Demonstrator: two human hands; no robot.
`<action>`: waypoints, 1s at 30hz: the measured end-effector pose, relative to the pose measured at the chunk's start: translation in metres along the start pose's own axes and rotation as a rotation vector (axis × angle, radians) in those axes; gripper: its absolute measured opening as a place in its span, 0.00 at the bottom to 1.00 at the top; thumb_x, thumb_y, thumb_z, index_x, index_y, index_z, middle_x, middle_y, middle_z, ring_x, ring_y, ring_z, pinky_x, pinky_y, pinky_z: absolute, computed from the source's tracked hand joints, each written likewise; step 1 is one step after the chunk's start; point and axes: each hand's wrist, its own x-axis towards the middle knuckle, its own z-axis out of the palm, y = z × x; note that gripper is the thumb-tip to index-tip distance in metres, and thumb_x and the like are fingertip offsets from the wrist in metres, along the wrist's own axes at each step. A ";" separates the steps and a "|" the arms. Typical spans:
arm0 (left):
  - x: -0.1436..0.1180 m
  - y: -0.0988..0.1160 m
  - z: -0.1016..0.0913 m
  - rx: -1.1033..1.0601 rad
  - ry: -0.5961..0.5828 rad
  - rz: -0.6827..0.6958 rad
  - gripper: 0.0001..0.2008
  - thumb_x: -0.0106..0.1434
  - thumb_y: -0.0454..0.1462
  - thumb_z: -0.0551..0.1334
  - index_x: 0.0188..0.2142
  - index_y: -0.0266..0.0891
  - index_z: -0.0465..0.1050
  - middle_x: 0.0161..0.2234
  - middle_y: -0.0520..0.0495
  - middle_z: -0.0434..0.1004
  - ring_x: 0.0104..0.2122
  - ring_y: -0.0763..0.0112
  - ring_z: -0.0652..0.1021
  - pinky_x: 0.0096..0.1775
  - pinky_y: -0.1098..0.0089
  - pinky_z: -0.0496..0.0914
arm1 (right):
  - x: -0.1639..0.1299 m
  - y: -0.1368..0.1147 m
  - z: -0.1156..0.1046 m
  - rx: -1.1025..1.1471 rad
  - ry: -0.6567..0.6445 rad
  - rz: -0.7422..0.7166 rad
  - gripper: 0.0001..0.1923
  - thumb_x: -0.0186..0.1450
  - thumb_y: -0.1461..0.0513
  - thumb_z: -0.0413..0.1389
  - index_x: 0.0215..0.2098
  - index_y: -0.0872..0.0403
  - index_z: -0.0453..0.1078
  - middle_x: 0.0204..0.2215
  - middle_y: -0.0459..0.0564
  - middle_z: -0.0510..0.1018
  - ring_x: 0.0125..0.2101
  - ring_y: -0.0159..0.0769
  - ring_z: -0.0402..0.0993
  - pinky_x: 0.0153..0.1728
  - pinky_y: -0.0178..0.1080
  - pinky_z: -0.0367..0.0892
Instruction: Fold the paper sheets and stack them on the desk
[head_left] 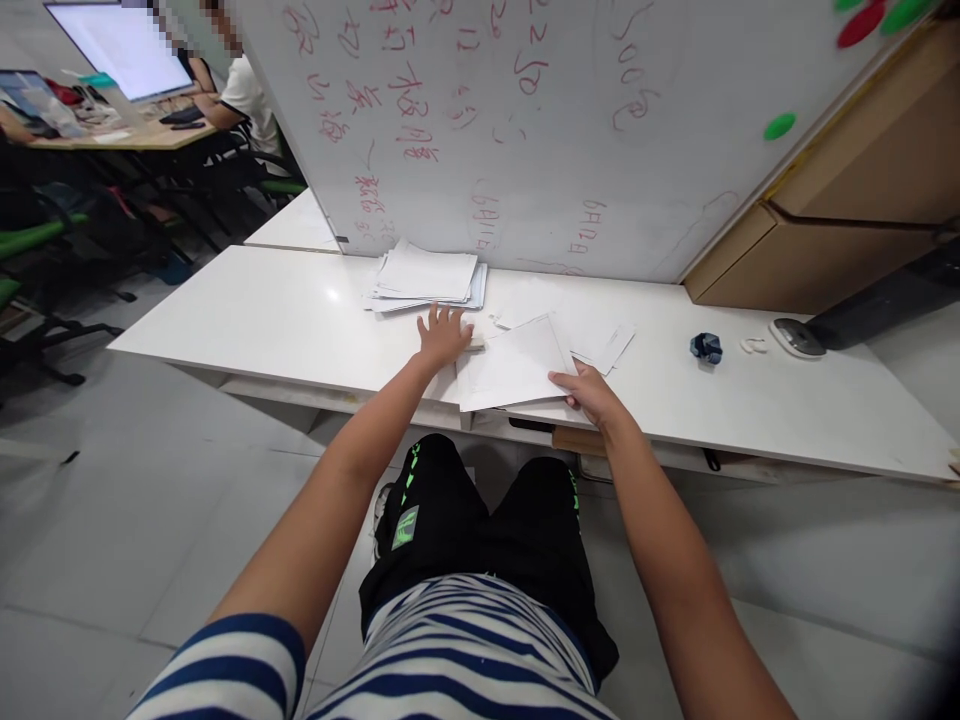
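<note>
Left hand [444, 335] lies flat, fingers spread, on the counter [285, 315] beside the paper stack [427, 277]. Right hand [589, 390] pinches the white sheet [514, 365] by its corner.

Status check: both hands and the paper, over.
Left hand flat on the table, fingers spread, below the paper stack. Right hand pinching the loose sheet at its corner. Nothing between them.
</note>
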 end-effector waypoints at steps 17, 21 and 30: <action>0.002 -0.011 0.006 -0.111 0.062 -0.019 0.28 0.70 0.49 0.40 0.64 0.44 0.59 0.68 0.47 0.53 0.69 0.57 0.45 0.65 0.47 0.46 | -0.093 0.039 -0.038 0.213 0.440 -0.149 0.23 0.48 0.49 0.67 0.36 0.53 0.69 0.24 0.43 0.71 0.20 0.27 0.61 0.11 0.29 0.53; 0.000 -0.010 0.005 -0.120 0.065 0.006 0.29 0.70 0.49 0.39 0.64 0.43 0.59 0.68 0.46 0.55 0.69 0.56 0.45 0.65 0.47 0.46 | -0.106 0.038 -0.039 0.233 0.449 -0.141 0.25 0.47 0.49 0.68 0.36 0.54 0.69 0.26 0.44 0.72 0.21 0.26 0.61 0.11 0.28 0.52; -0.003 -0.008 0.002 -0.123 0.074 0.019 0.28 0.70 0.48 0.40 0.62 0.42 0.61 0.67 0.46 0.57 0.69 0.55 0.47 0.64 0.48 0.47 | -0.103 0.040 -0.038 0.219 0.433 -0.141 0.25 0.48 0.49 0.67 0.37 0.54 0.69 0.25 0.43 0.71 0.20 0.25 0.60 0.11 0.28 0.51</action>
